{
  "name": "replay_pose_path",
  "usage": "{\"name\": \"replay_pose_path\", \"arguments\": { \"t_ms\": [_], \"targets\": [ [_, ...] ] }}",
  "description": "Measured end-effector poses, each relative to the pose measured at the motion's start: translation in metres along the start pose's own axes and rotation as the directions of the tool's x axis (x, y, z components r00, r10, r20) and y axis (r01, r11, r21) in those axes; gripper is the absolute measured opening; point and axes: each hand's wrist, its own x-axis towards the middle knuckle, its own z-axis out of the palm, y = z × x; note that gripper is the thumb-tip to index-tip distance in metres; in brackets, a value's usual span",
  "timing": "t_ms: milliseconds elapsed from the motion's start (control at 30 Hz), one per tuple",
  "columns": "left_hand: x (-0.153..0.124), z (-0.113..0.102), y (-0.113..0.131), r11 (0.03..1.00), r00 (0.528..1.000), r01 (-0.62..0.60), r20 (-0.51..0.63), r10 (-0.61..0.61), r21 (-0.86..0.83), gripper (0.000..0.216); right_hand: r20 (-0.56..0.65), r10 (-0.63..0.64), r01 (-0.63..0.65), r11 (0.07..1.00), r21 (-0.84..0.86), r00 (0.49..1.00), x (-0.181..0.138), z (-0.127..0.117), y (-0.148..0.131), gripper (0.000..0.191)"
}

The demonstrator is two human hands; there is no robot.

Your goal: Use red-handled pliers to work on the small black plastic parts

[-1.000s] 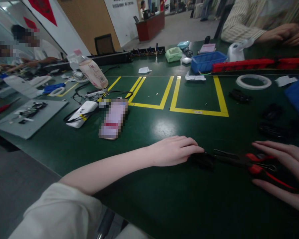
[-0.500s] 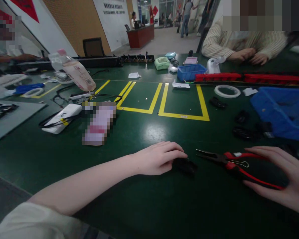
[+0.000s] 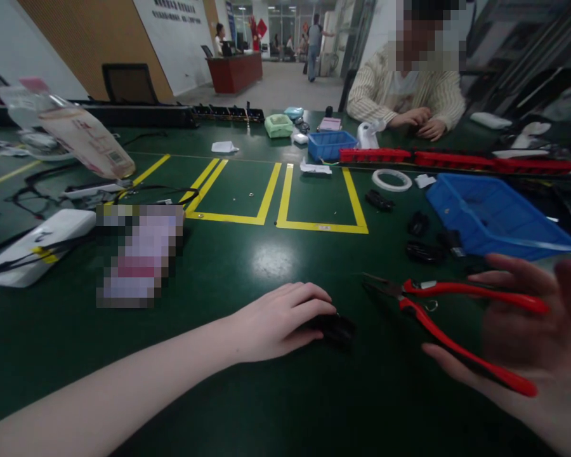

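- Right now your left hand [image 3: 278,319] lies flat on the green table [image 3: 285,393], palm down. Its fingertips rest on a small black part [image 3: 335,329]. The fingers are curled a little over it, not squeezing, so the part seems pinned in place so it cannot slide.
- Your right hand [image 3: 533,346] is spread wide, and it looks blurry. The red pliers [image 3: 457,320] lie across it. The thumb is under the lower handle and the fingers are behind the upper one. The handles stand apart, so the hand is not closed tight on them.
- The thin dark tip of the pliers points left, toward the black part, but it does not touch it. A gap stays between them.
- More small black parts [image 3: 421,244] lie farther back, just beside a blue tray [image 3: 497,216]. They look like they wait there within easy reach.
- Yellow tape lines [image 3: 278,203] make boxes on the table, maybe to mark places for things.
- Across the table, another person's hands [image 3: 419,122] are close together near a long red rail [image 3: 457,160].
- A clear bag [image 3: 76,136] at the left has a label, and the far wall [image 3: 178,25] has writing, but both are too small to read.
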Motion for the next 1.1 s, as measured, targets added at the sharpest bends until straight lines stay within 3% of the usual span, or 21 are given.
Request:
{"name": "replay_pose_path", "arguments": {
  "t_ms": [33, 100, 200, 300, 433, 600, 733, 833, 1100],
  "targets": [
    [0.000, 0.000, 0.000, 1.000, 1.000, 0.019, -0.005, -0.019, -0.012, 0.035, -0.025, 0.025, -0.024, 0.999, 0.047, 0.999, 0.003, 0.003, -0.006, 0.108],
    [0.000, -0.001, 0.000, 0.999, 0.999, 0.044, -0.024, -0.045, -0.024, 0.035, 0.044, 0.089, -0.096, 0.976, 0.194, 0.995, 0.007, 0.009, -0.015, 0.096],
    [-0.001, -0.001, -0.001, 0.997, 0.996, 0.071, -0.056, -0.073, -0.036, 0.035, 0.176, 0.127, -0.169, 0.953, 0.251, 0.976, 0.010, 0.016, -0.019, 0.068],
    [-0.002, 0.000, -0.003, 0.993, 0.993, 0.099, -0.061, -0.103, -0.059, 0.034, 0.222, 0.173, -0.237, 0.923, 0.303, 0.959, 0.008, 0.022, -0.015, 0.049],
    [-0.002, 0.000, -0.005, 0.991, 0.992, 0.113, -0.050, -0.117, -0.078, 0.035, 0.294, 0.296, -0.408, 0.777, 0.479, 0.909, 0.002, 0.029, -0.009, 0.050],
    [0.000, 0.001, -0.005, 0.992, 0.993, 0.101, -0.048, -0.105, -0.079, 0.035, 0.387, 0.429, -0.573, 0.519, 0.634, 0.816, -0.005, 0.035, -0.007, 0.078],
    [0.000, 0.001, -0.005, 0.991, 0.991, 0.111, -0.069, -0.116, -0.075, 0.034, 0.425, 0.377, -0.568, 0.552, 0.611, 0.823, -0.006, 0.031, -0.005, 0.060],
    [-0.001, 0.000, -0.005, 0.989, 0.986, 0.126, -0.096, -0.133, -0.075, 0.032, 0.403, 0.368, -0.545, 0.580, 0.605, 0.838, -0.008, 0.026, -0.004, 0.062],
    [-0.001, -0.003, -0.004, 0.965, 0.968, 0.224, -0.085, -0.237, -0.136, 0.031, 0.312, 0.561, -0.594, 0.433, 0.678, 0.767, -0.002, 0.018, -0.010, 0.048]
  ]
}}
